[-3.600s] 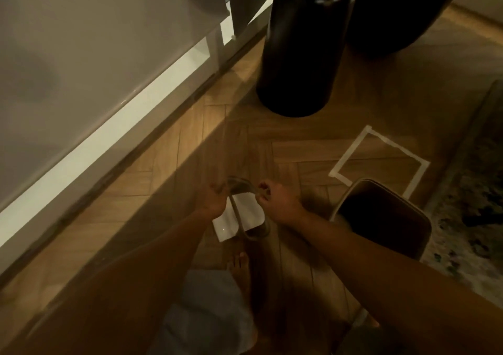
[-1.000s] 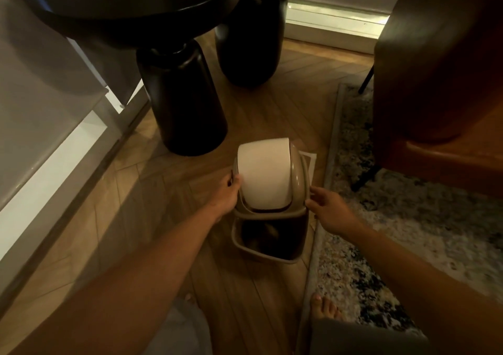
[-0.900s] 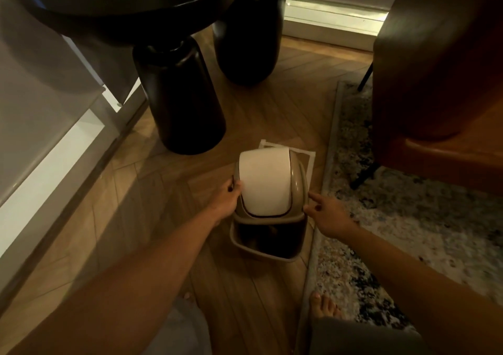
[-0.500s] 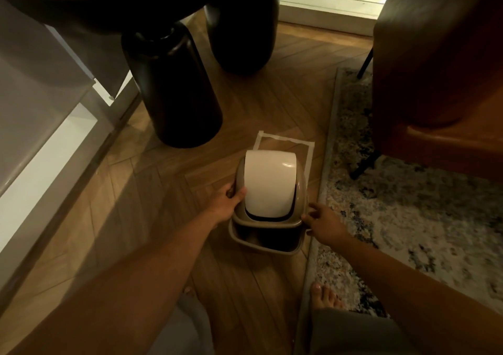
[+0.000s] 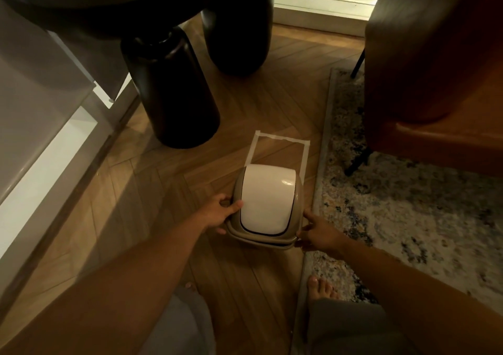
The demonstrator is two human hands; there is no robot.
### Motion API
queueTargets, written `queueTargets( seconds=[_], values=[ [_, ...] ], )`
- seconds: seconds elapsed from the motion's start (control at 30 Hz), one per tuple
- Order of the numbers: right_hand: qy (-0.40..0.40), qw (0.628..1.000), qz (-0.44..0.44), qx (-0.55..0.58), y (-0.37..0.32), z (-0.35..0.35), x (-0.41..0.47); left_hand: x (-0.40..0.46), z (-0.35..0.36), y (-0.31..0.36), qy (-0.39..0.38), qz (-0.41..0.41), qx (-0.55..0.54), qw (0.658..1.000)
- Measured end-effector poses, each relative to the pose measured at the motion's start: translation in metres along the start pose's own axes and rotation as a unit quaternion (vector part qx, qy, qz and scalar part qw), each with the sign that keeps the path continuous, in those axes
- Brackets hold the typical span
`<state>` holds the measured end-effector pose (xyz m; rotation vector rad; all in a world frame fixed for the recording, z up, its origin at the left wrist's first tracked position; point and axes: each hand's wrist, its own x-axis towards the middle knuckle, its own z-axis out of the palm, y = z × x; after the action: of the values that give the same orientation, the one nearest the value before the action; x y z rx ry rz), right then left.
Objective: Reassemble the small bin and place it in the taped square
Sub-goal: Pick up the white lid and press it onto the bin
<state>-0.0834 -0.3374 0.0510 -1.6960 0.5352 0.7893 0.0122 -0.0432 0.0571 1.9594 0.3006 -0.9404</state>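
My left hand (image 5: 217,214) and right hand (image 5: 317,233) gripped the small bin (image 5: 265,205) on herringbone wood floor (image 5: 152,191), overlapping the taped square (image 5: 280,147)'s near edge, beside a patterned rug (image 5: 408,205).

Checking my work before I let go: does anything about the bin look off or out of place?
The bin looks assembled, lid on, no damage visible. But it sits at the near edge of the taped square, most of which lies bare beyond it. Both hands, left and right, hold its sides.
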Motion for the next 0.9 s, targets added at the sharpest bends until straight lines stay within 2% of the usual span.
queueTargets(
  seconds=[0.2, 0.33, 0.5, 0.63, 0.77, 0.9],
  values=[
    [-0.004, 1.0, 0.005, -0.021, 0.006, 0.003, -0.008, -0.004, 0.0, 0.0, -0.01, -0.009, 0.02, 1.0],
    [-0.015, 1.0, 0.026, 0.004, 0.009, 0.002, -0.007, -0.005, -0.001, -0.002, -0.012, -0.009, 0.035, 0.999],
    [0.024, 0.999, 0.016, 0.044, 0.007, 0.007, 0.001, -0.002, 0.002, -0.006, 0.012, 0.009, 0.038, 0.999],
    [0.025, 0.999, 0.007, 0.022, 0.006, 0.008, 0.003, -0.001, 0.005, -0.012, 0.009, 0.007, 0.025, 1.0],
    [0.025, 0.998, -0.006, -0.051, 0.005, 0.007, 0.002, 0.001, 0.003, -0.013, 0.0, -0.003, 0.019, 1.0],
    [0.022, 0.995, -0.03, -0.098, -0.007, 0.001, 0.003, 0.009, -0.006, -0.006, -0.004, 0.033, 0.061, 0.998]
  ],
)
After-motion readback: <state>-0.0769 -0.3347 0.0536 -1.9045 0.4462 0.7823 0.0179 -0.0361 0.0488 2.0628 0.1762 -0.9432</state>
